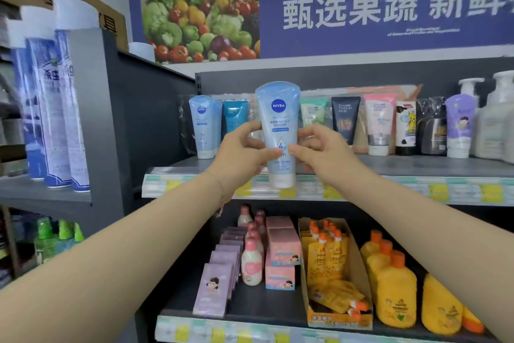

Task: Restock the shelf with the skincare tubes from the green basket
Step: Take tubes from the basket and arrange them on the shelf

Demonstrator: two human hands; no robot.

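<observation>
A light blue Nivea tube (279, 120) stands cap down, held upright in the air in front of the upper shelf (417, 167). My left hand (244, 153) grips its left side and my right hand (319, 151) grips its right side, thumbs meeting on the front. Matching blue Nivea tubes (202, 125) stand at the shelf's left end, next to a teal tube (235, 116). To the right stand a green tube (313, 112), a dark tube (345, 120) and a pink tube (378, 125). The green basket is out of view.
Tall blue spray cans (55, 109) stand on the left shelving unit. White pump bottles (498, 117) fill the upper shelf's right end. The lower shelf (250, 303) holds purple boxes, pink bottles, an orange pouch carton (333, 273) and yellow bottles (395, 287).
</observation>
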